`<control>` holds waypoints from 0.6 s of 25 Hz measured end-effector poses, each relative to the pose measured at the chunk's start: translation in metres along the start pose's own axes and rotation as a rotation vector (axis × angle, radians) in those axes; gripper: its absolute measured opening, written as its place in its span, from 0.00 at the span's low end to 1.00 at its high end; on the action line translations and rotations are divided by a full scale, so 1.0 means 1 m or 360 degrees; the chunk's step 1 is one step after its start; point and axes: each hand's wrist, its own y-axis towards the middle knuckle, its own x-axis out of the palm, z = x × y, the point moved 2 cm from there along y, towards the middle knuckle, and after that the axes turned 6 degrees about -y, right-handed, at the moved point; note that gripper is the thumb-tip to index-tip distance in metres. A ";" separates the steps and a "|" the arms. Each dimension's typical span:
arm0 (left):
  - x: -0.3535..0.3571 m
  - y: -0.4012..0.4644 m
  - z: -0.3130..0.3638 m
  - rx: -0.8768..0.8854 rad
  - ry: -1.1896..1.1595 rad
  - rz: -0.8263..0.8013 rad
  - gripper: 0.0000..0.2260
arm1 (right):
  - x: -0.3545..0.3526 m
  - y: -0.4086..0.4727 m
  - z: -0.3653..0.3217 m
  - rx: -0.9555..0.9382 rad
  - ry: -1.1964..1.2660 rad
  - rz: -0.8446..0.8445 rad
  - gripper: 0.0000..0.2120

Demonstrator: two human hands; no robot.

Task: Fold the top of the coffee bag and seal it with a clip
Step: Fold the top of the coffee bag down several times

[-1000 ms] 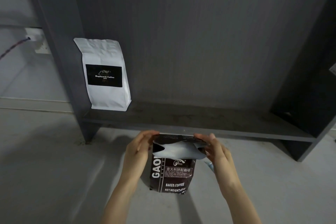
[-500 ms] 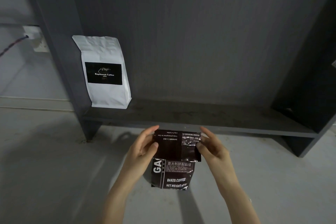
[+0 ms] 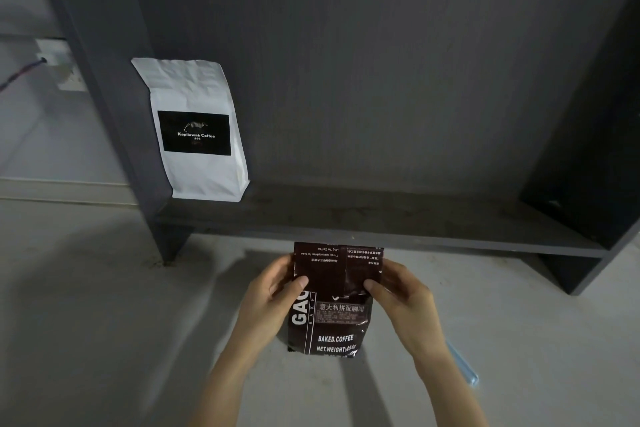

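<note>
A dark brown coffee bag (image 3: 332, 329) with white print stands upright on the pale floor in front of me. Its top flap is folded forward and down over the front, with upside-down text showing. My left hand (image 3: 273, 288) pinches the flap's left edge, thumb on the front. My right hand (image 3: 398, 291) pinches the right edge the same way. A long pale blue clip (image 3: 462, 362) lies on the floor to the right, partly hidden behind my right forearm.
A dark grey shelf unit (image 3: 381, 222) stands just beyond the bag, its low board near floor level. A white coffee bag (image 3: 194, 128) with a black label stands on the shelf's left end. A wall socket (image 3: 60, 64) with a cable is at far left.
The bag's open top, showing its silver lining a second ago, has been folded forward and pressed flat against the front. Both hands have stayed at the flap's edges.
</note>
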 end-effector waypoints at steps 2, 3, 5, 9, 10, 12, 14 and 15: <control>0.001 0.000 -0.001 0.0027 0.0010 0.0060 0.14 | -0.001 0.000 0.004 0.0023 -0.0008 0.0080 0.12; 0.002 0.000 -0.002 0.0039 0.0011 0.0087 0.13 | -0.001 0.000 0.005 0.0041 -0.0023 0.0118 0.11; 0.003 -0.001 -0.003 0.0054 0.0029 0.0140 0.11 | -0.001 -0.001 0.006 0.0062 -0.0055 0.0174 0.08; 0.006 -0.002 -0.004 0.0151 0.0213 0.0243 0.10 | -0.001 -0.005 0.002 0.0027 -0.0139 0.0268 0.09; 0.006 -0.001 -0.005 0.0162 0.0252 0.0265 0.09 | 0.001 -0.006 0.000 0.0020 -0.0166 0.0284 0.10; 0.006 0.000 -0.008 0.0165 0.0292 0.0286 0.09 | 0.003 -0.008 -0.001 -0.0002 -0.0213 0.0321 0.12; 0.006 0.001 -0.010 0.0160 0.0313 0.0302 0.11 | 0.003 -0.008 -0.001 -0.0030 -0.0251 0.0340 0.13; 0.006 0.002 -0.011 0.0160 0.0320 0.0318 0.11 | 0.002 -0.007 0.000 -0.0039 -0.0266 0.0324 0.13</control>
